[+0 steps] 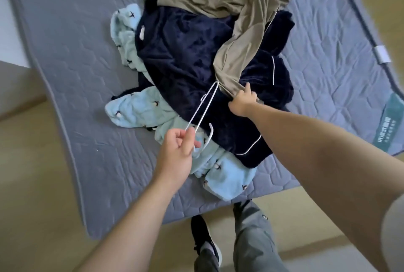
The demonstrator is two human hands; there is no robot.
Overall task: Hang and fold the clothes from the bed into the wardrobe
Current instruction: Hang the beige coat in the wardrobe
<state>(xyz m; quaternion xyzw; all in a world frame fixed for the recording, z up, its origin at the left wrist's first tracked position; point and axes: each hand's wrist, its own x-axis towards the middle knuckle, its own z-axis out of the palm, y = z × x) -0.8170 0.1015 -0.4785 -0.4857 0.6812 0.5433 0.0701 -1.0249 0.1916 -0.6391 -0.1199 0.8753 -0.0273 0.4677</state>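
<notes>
- The left hand (177, 153) is seen curled round the white wire hanger (204, 107), which is pinched near its hook, just off the near edge of the navy garment (181, 57).
- The hanger's far tip is laid against the bunched end of the olive garment (231, 57), over the middle of the navy garment.
- The right hand (242, 103) is closed on that same olive end, fingers clamped into the fabric, on top of the navy garment.
- The rest of the olive garment is heaped, crumpled, across the navy garment's far side.
- A light blue garment (135, 109) with small dark figures is spread beneath the navy garment and shows at its left and near sides.
- The whole pile is carried by the grey quilted bed (65, 64), seen all round the navy garment.
- Grey trousers (251, 232) and a dark shoe (203, 239) are caught nearer than the navy garment, past the bed's edge, on the beige floor (32, 173).
</notes>
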